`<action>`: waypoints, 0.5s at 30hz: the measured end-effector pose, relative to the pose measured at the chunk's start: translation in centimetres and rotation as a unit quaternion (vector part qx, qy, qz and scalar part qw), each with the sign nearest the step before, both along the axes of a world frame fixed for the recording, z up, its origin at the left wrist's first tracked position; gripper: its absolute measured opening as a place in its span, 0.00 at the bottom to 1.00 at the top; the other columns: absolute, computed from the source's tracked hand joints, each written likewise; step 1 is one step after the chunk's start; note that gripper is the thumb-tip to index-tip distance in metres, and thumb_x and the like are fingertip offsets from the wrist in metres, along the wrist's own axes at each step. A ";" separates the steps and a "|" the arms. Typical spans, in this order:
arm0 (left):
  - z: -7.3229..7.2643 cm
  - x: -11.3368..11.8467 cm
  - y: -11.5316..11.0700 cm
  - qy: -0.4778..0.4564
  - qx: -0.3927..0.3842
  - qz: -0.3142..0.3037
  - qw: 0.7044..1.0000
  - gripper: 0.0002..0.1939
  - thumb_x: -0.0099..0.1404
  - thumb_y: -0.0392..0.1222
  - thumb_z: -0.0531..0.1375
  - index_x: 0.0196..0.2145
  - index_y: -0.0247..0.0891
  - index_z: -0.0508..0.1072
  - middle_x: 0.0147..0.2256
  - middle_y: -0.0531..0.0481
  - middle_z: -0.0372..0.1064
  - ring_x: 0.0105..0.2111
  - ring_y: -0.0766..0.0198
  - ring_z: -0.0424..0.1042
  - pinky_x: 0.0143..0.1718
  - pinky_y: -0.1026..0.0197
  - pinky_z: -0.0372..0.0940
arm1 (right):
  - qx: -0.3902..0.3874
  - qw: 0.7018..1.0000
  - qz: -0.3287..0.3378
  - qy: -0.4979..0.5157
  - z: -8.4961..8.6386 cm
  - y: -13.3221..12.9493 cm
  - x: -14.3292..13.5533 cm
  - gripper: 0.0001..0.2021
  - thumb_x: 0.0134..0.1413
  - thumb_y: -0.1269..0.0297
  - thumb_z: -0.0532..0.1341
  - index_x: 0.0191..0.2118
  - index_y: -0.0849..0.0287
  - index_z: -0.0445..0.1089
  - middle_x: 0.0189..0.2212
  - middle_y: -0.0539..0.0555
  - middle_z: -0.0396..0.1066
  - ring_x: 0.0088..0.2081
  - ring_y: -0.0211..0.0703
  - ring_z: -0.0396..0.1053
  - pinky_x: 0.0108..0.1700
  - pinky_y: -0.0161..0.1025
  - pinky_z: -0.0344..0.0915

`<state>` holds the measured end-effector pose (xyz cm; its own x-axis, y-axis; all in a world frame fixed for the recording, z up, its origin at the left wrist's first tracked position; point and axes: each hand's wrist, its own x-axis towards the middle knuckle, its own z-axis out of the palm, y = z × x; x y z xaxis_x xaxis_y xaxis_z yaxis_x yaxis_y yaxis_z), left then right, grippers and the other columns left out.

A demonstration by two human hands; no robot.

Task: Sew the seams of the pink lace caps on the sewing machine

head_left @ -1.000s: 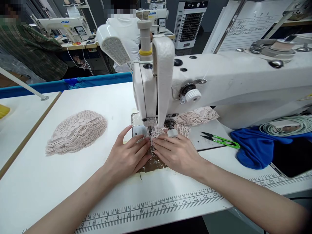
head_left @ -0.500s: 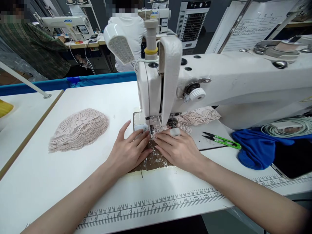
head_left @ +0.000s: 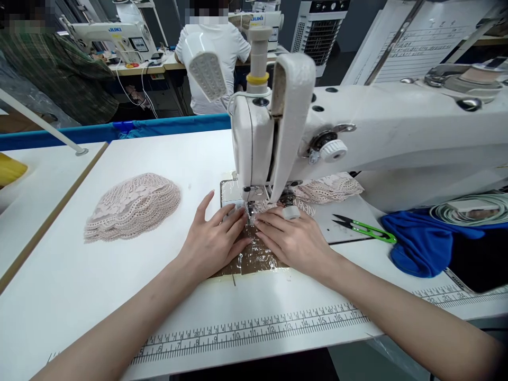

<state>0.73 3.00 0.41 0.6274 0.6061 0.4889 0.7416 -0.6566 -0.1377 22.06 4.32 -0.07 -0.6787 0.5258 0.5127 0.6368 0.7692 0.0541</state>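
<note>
My left hand (head_left: 214, 238) lies flat with spread fingers just left of the needle area of a white sewing machine (head_left: 254, 143). On the right of the needle, my right hand (head_left: 296, 238) rests with its fingers stretched out, touching the edge of pale pink lace fabric (head_left: 329, 189) that runs behind the presser foot. Both sets of fingertips nearly meet at the foot, over a brown taped plate (head_left: 262, 256). The lace under the fingertips is mostly hidden. A pile of the same lace (head_left: 135, 206) sits on the white table to the left.
Green-handled snips (head_left: 365, 228) lie right of my right hand. Beyond them are a blue cloth (head_left: 420, 243), a coiled tape (head_left: 468, 208) and a dark phone (head_left: 480, 259). A ruler strip (head_left: 246, 333) marks the front edge. Two people sit at the back.
The whole view has shifted slightly, so the table and machine appear further right. Both hands keep nearly the same place beside the needle.
</note>
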 end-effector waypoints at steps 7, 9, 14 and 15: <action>-0.3 -0.1 0.5 -0.001 -0.012 0.014 1.000 0.18 0.70 0.47 0.54 0.52 0.36 0.72 0.48 0.44 0.75 0.50 0.52 0.71 0.63 0.34 0.45 | -0.014 1.000 -0.020 -0.018 -0.1 0.5 -0.1 0.12 0.63 0.66 0.56 0.47 0.62 0.74 0.39 0.57 0.77 0.42 0.45 0.71 0.50 0.46 0.64; -0.4 -0.1 0.6 0.002 -0.020 0.020 1.000 0.18 0.70 0.47 0.53 0.52 0.37 0.71 0.49 0.44 0.74 0.51 0.51 0.71 0.63 0.33 0.45 | -0.014 0.999 -0.022 -0.028 -0.2 0.6 -0.1 0.13 0.64 0.66 0.55 0.48 0.61 0.74 0.41 0.56 0.77 0.43 0.45 0.71 0.51 0.46 0.64; -0.5 -0.2 0.8 -0.004 -0.032 0.029 0.999 0.18 0.70 0.48 0.54 0.53 0.39 0.71 0.50 0.45 0.73 0.51 0.51 0.70 0.63 0.33 0.44 | -0.032 0.999 -0.027 -0.031 -0.1 0.7 0.0 0.13 0.64 0.66 0.56 0.49 0.61 0.74 0.41 0.57 0.77 0.44 0.47 0.70 0.51 0.48 0.64; -0.5 -0.3 0.8 -0.005 -0.036 0.033 0.999 0.19 0.69 0.48 0.54 0.53 0.39 0.70 0.50 0.45 0.73 0.52 0.50 0.70 0.63 0.33 0.44 | -0.037 0.999 -0.025 -0.028 -0.1 0.7 0.0 0.13 0.63 0.66 0.56 0.49 0.61 0.74 0.42 0.58 0.77 0.45 0.47 0.70 0.51 0.49 0.65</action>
